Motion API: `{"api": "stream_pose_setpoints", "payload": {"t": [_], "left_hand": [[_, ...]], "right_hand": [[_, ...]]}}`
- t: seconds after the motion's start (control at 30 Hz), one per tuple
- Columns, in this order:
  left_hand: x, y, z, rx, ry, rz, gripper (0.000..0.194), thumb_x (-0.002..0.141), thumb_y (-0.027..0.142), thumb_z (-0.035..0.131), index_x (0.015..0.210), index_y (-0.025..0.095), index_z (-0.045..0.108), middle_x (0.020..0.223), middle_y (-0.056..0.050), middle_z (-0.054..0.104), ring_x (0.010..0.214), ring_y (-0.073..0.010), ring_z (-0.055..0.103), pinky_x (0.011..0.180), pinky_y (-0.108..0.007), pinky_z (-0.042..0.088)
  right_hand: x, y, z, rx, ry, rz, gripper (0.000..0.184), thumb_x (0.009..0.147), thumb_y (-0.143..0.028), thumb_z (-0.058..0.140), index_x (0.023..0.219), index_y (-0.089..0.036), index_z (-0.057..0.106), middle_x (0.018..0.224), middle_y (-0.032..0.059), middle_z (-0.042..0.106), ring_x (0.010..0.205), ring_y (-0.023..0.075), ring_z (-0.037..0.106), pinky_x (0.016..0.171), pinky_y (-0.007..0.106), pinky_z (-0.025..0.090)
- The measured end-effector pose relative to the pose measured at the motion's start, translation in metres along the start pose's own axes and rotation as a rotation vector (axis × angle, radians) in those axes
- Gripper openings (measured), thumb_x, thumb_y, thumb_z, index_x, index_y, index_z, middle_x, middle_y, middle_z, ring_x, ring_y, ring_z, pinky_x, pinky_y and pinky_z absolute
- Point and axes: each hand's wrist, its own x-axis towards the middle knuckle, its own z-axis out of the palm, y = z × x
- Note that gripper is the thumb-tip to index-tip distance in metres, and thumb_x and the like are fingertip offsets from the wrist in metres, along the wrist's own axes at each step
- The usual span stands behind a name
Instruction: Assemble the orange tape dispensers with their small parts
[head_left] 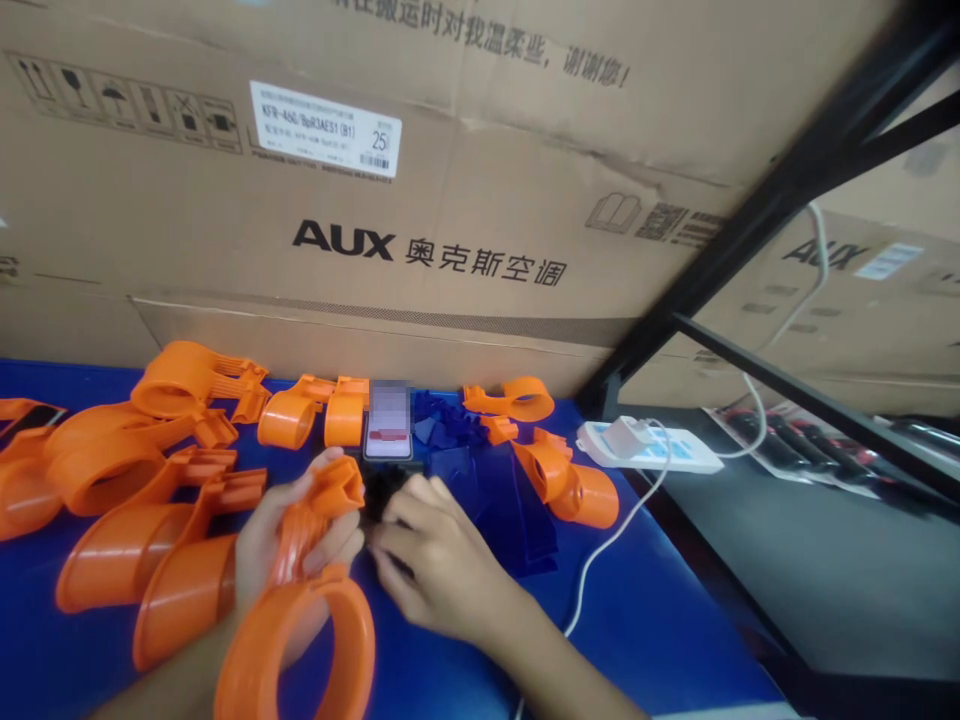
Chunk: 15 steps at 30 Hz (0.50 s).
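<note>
My left hand (259,545) is closed around the ribbed neck of an orange plastic ring holder (255,655). Its wide ring hangs toward me, and its square socket end points up and away. Close beside it, my right hand (431,555) has its fingers curled together at a pile of small black pieces (382,490). Whatever is between those fingertips is hidden. Behind both hands a phone (388,425) stands propped up with its screen lit. Dark blue flat pieces (514,510) lie just right of my right hand, with small blue parts (450,420) behind them.
Several more orange ring holders (124,550) crowd the left of the blue table (645,620); others (592,495) lie at the right. A white power strip (675,450) with a plug and cable (592,590) sits by the black metal frame (720,240). Large cardboard boxes (225,230) rise behind.
</note>
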Motion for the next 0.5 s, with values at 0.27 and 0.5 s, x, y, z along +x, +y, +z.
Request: {"api": "stream_pose_setpoints", "payload": {"t": [0.27, 0.5], "left_hand": [[0.002, -0.005, 0.006, 0.060, 0.043, -0.012, 0.018, 0.095, 0.027, 0.053, 0.109, 0.020, 0.062, 0.067, 0.001, 0.054, 0.044, -0.0091, 0.042, 0.049, -0.024, 0.040], [0.004, -0.017, 0.017, 0.352, 0.318, 0.168, 0.035, 0.091, 0.044, 0.066, 0.120, 0.027, 0.055, 0.051, 0.009, 0.041, 0.043, -0.0123, 0.044, 0.049, -0.022, 0.042]], "right_hand": [[0.001, 0.000, 0.000, -0.083, -0.046, 0.075, 0.021, 0.099, -0.035, 0.058, 0.093, -0.021, 0.072, 0.106, 0.0093, 0.057, 0.093, 0.0236, 0.046, 0.074, 0.038, 0.035], [-0.006, 0.005, -0.020, 0.378, 0.221, 0.083, 0.033, 0.102, -0.039, 0.051, 0.128, -0.023, 0.064, 0.103, 0.0076, 0.066, 0.093, 0.0228, 0.058, 0.087, 0.042, 0.045]]}}
